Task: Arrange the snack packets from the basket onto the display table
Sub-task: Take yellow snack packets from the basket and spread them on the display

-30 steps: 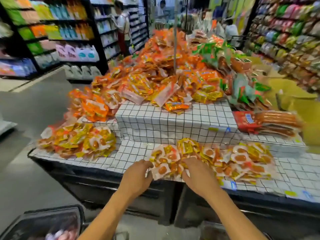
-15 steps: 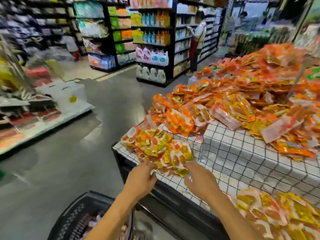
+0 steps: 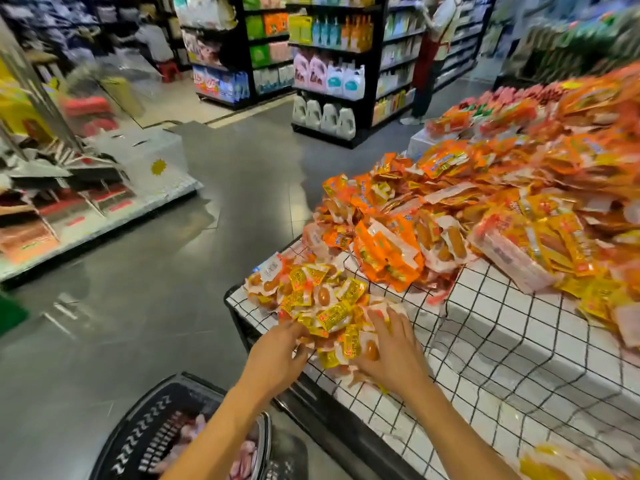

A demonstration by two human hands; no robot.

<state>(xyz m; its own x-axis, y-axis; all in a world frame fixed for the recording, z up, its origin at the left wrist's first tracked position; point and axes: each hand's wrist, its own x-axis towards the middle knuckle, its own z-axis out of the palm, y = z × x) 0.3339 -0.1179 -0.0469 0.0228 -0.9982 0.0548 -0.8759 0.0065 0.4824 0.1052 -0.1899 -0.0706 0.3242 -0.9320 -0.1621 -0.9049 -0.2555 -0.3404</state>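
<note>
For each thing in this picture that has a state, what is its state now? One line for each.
Left hand: at the small pile's left edge, fingertips hidden by packets.
Right hand: fingers spread, pressing on the small pile.
Small pile: loose heap on the table's lower corner.
Big pile: heaped on the upper step.
Basket: open, packets inside.
Table: covered with grid cloth.

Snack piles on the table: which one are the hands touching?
The little yellow-and-white pile at the low front corner. The left hand and right hand touch it; the big orange heap sits higher, untouched.
</note>
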